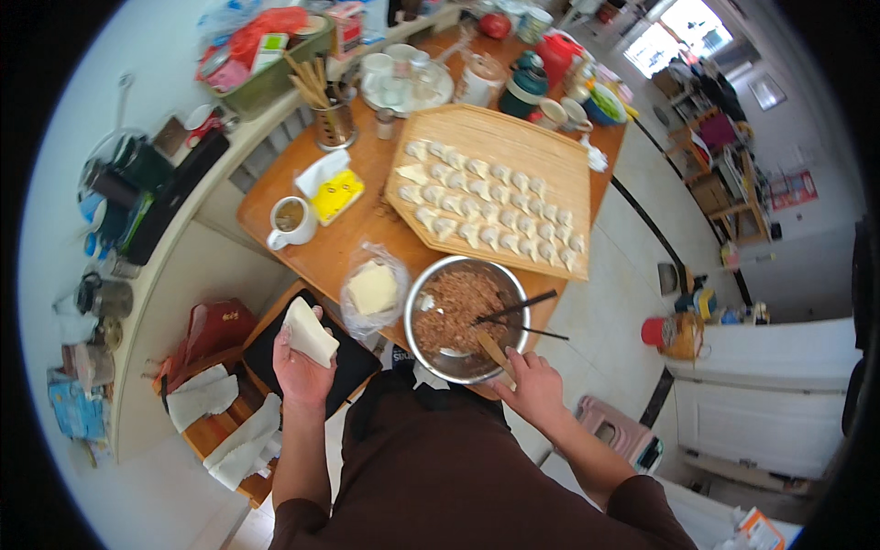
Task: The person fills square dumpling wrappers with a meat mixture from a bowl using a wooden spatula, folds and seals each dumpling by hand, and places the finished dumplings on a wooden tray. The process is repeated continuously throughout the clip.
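Observation:
A pale dough wrapper [311,334] rests across the fingers and palm of my left hand [306,371], left of the table's near edge. My right hand [535,386] grips a flat wooden spatula [496,355], whose blade dips into the minced filling [454,309]. That filling lies in a round steel bowl [410,328] at the front of the table. A pair of dark chopsticks [526,303] leans over the bowl's right rim. Left of the bowl, a stack of square wrappers [372,287] sits in a clear plastic bag [395,265].
Behind the bowl, a wooden board [481,130] carries rows of folded wontons [488,206]. A white mug [295,230] and a yellow tissue pack [337,198] stand left on the wooden table [275,179]. A chair [258,344] stands left of me; a pink stool [612,426] is at right.

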`<state>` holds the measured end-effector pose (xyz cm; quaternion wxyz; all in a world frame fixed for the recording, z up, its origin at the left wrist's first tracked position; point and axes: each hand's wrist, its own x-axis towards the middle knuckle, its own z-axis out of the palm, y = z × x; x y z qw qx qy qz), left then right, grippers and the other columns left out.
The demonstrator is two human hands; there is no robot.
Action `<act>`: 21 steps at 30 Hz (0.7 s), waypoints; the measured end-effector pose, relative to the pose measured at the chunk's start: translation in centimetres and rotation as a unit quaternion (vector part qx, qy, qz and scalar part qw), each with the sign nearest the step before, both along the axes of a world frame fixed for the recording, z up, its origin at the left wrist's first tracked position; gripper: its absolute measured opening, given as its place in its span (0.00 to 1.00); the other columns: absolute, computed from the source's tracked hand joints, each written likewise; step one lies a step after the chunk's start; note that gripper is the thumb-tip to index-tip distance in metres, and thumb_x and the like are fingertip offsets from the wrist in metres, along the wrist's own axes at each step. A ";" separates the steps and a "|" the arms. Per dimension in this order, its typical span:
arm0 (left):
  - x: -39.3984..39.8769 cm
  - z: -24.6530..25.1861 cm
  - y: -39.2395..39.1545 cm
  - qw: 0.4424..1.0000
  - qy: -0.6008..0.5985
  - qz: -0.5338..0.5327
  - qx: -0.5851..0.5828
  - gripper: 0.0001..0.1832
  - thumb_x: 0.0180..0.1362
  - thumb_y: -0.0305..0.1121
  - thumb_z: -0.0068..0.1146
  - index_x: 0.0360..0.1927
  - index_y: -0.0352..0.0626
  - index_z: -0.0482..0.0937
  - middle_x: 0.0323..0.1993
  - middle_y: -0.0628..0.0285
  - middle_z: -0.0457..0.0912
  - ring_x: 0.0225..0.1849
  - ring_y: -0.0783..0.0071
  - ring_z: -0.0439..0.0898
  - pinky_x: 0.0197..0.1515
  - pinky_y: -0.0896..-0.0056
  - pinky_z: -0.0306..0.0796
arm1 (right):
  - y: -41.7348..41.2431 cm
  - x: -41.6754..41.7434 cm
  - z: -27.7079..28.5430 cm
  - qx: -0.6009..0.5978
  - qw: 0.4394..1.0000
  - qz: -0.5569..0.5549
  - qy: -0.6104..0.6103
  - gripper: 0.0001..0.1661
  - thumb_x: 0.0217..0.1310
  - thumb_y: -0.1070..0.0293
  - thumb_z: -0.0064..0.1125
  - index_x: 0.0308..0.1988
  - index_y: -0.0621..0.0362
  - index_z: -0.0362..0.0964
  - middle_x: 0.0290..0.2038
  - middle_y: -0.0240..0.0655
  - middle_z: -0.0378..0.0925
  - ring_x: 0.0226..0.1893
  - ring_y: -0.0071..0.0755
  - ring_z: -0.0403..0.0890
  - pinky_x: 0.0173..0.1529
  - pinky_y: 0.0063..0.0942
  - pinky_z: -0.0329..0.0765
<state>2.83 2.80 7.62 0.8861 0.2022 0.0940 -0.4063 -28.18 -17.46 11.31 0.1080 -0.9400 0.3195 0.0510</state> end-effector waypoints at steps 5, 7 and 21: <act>-0.6 -3.3 -3.1 0.995 0.052 -0.071 0.040 0.22 0.69 0.39 0.46 0.64 0.45 0.70 0.51 0.51 0.81 0.46 0.55 0.85 0.38 0.53 0.86 | 1.5 -2.8 -4.2 0.067 0.986 -0.038 0.146 0.36 0.64 0.59 0.57 0.68 0.55 0.60 0.33 0.44 0.78 0.29 0.46 0.84 0.29 0.37 0.80; -1.1 -3.1 -4.2 0.992 0.044 -0.099 0.062 0.22 0.68 0.39 0.47 0.63 0.42 0.71 0.51 0.51 0.81 0.46 0.55 0.85 0.42 0.53 0.84 | 1.2 -2.7 -5.7 0.028 0.994 -0.029 0.106 0.30 0.64 0.65 0.54 0.65 0.56 0.65 0.31 0.42 0.77 0.25 0.45 0.83 0.26 0.37 0.79; -4.1 -7.3 -2.1 0.968 0.041 -0.155 0.194 0.23 0.68 0.38 0.48 0.62 0.36 0.70 0.53 0.52 0.81 0.55 0.56 0.80 0.61 0.51 0.73 | 3.4 -1.5 -1.8 0.360 0.924 -0.021 -0.128 0.17 0.68 0.60 0.58 0.52 0.55 0.79 0.35 0.43 0.83 0.32 0.52 0.83 0.38 0.40 0.81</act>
